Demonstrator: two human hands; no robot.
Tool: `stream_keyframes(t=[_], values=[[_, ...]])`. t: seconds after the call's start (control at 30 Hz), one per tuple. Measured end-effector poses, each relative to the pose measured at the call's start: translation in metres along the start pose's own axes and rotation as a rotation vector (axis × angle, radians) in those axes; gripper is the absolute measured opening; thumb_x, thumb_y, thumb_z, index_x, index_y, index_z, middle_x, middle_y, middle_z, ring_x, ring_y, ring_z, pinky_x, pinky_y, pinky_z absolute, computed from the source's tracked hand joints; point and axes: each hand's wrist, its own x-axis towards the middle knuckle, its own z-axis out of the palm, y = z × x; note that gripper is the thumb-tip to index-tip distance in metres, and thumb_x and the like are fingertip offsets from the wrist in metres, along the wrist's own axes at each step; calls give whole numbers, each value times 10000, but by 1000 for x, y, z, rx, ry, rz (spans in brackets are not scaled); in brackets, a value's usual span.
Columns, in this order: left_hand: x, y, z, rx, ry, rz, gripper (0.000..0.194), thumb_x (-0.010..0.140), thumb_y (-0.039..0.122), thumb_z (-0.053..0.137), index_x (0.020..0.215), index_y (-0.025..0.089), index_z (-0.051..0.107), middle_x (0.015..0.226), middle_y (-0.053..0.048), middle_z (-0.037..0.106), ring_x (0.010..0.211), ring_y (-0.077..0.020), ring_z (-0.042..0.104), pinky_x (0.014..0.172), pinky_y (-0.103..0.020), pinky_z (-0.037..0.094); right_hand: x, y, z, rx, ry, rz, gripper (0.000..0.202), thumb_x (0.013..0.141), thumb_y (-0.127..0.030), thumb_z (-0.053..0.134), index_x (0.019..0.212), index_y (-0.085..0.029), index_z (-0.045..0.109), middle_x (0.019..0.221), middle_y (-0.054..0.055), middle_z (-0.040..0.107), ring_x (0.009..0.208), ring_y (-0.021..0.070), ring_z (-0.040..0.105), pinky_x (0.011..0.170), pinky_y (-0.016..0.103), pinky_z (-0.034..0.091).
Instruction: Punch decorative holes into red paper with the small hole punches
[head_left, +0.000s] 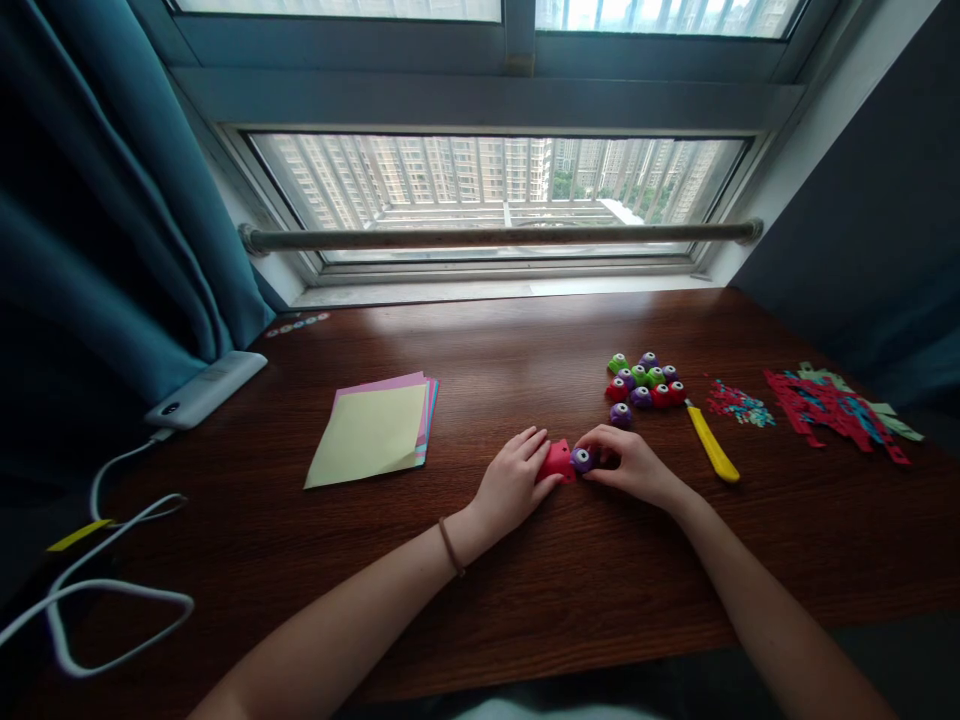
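Near the middle of the brown table, a small red piece of paper (pixel 556 461) lies partly under the fingers of my left hand (pixel 513 480), which press it down. My right hand (pixel 627 465) pinches a small purple piece with a white eye-like spot (pixel 582 459) between thumb and fingers, at the right edge of the red paper. Another purple piece (pixel 620 414) sits just beyond my right hand. Behind it is a cluster of similar green, purple and red pieces (pixel 655 376).
Stacked coloured paper sheets (pixel 367 432) lie left of my hands. To the right are a yellow-handled cutter (pixel 712 442), small paper bits (pixel 739 403) and cut paper strips (pixel 840 408). A white power strip (pixel 208 388) and white cable (pixel 120 585) are at the far left.
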Motion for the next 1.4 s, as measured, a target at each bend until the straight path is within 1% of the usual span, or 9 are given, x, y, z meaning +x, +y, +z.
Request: stream_keyframes(t=[0.13,0.27,0.4,0.6,0.77,0.97,1.2,1.3,1.4], values=[[0,1,-1,9,2,-2,494,821,416,500,1210,111,484,1274,-109,465,1230,-235,359,1038,-382,327,1,3,1,-29,25,-49,278,736,-208,587,1012,-212,618,977,50,549,820,156,537,693,265,455],[0,1,-3,18,15,-5,495,813,424,509,1200,116,492,1278,-117,460,1232,-239,359,1030,-390,338,1,4,3,-52,37,-24,337,726,-228,623,1062,-221,598,933,42,564,801,157,540,701,274,453],[0,2,-4,27,6,-7,497,817,416,505,1206,107,487,1277,-122,460,1232,-242,359,1036,-387,329,1,1,5,-59,49,-20,293,708,-249,654,994,-207,607,870,34,581,774,161,540,704,286,452],[0,2,-3,20,21,-2,483,817,413,508,1199,118,493,1271,-124,466,1228,-245,366,1026,-402,340,0,5,7,-5,45,-7,333,735,-220,611,1066,-217,570,937,33,603,825,164,563,731,287,466],[0,2,-4,32,4,-5,498,814,416,513,1203,105,489,1270,-125,467,1225,-241,369,1035,-387,330,0,5,8,-23,48,-9,288,751,-225,596,1039,-231,595,921,31,612,817,165,565,724,287,463],[0,3,-4,20,23,-5,503,808,421,522,1212,125,479,1263,-123,474,1222,-243,376,1021,-400,344,2,0,8,-46,36,-53,224,764,-230,572,984,-217,615,954,47,615,855,184,550,723,302,454],[0,1,-3,27,1,-7,508,817,432,501,1213,115,475,1273,-122,464,1227,-242,365,1032,-388,320,2,-1,10,-49,47,-55,211,760,-220,577,970,-210,604,939,40,608,831,172,555,693,279,456],[0,2,-5,33,6,-17,568,823,456,480,1260,99,413,1308,-129,424,1244,-245,337,1042,-396,290,2,0,9,-31,48,-50,274,739,-250,623,1008,-214,587,961,36,603,836,171,559,712,281,459],[0,6,-10,33,65,10,667,833,474,448,1347,98,249,1359,-142,348,1302,-261,217,1059,-464,207,2,2,8,19,89,-25,389,716,-305,661,1079,-220,551,958,34,601,826,173,567,707,285,465]])
